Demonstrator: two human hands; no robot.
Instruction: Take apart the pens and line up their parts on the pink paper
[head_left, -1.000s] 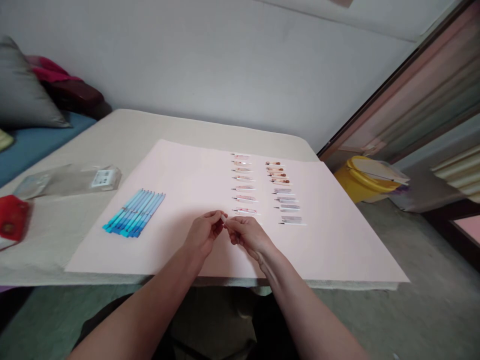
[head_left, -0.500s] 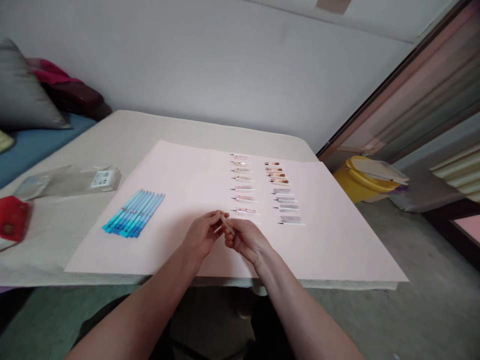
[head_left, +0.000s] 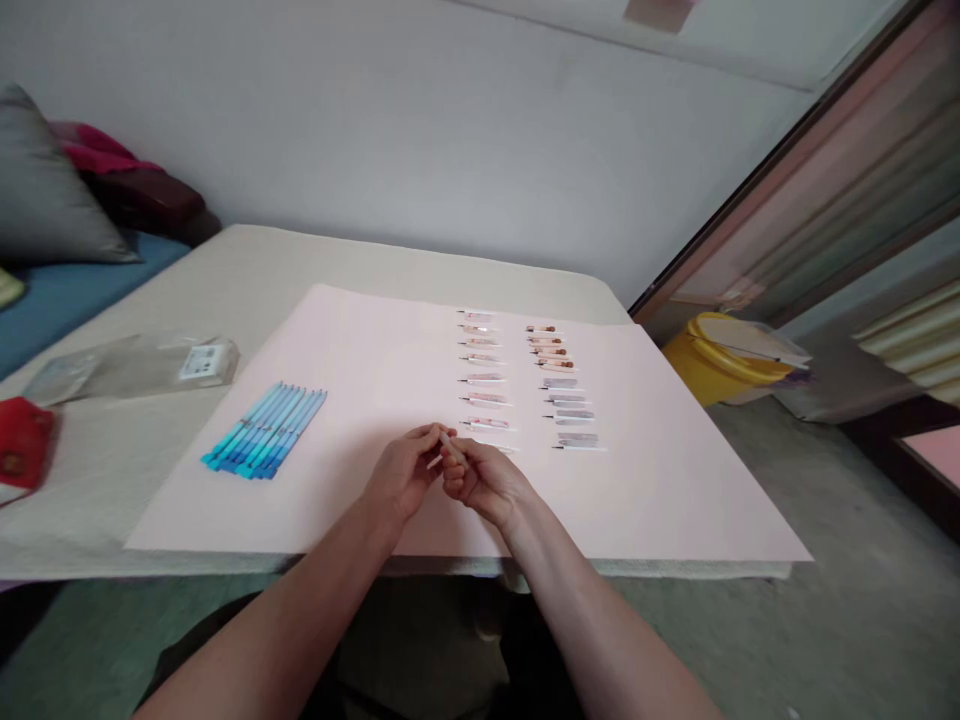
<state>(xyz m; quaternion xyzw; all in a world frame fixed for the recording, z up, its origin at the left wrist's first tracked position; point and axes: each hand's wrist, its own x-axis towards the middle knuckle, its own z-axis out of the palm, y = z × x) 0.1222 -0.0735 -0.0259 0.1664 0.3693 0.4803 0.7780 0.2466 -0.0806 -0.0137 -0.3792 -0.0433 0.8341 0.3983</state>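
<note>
Both of my hands meet over the front middle of the pink sheet. In my right hand, curled fingers and thumb grip a short pale pen barrel. My left hand pinches at its upper end, where the fingertips hide any smaller piece. Just beyond lies a column of pen parts, thin dark-tipped refills beside patterned barrels. A second column farther right has brown-patterned parts and greyish parts. To the left, several blue pens lie side by side.
A clear plastic bag with a white label lies on the cloth-covered table, left of the sheet. Near it is a red object. A yellow bucket stands on the floor at right. A grey cushion is at far left.
The view has shifted very slightly. My hands keep almost the same pose around the pen barrel, and the laid-out pens and parts have not moved.
</note>
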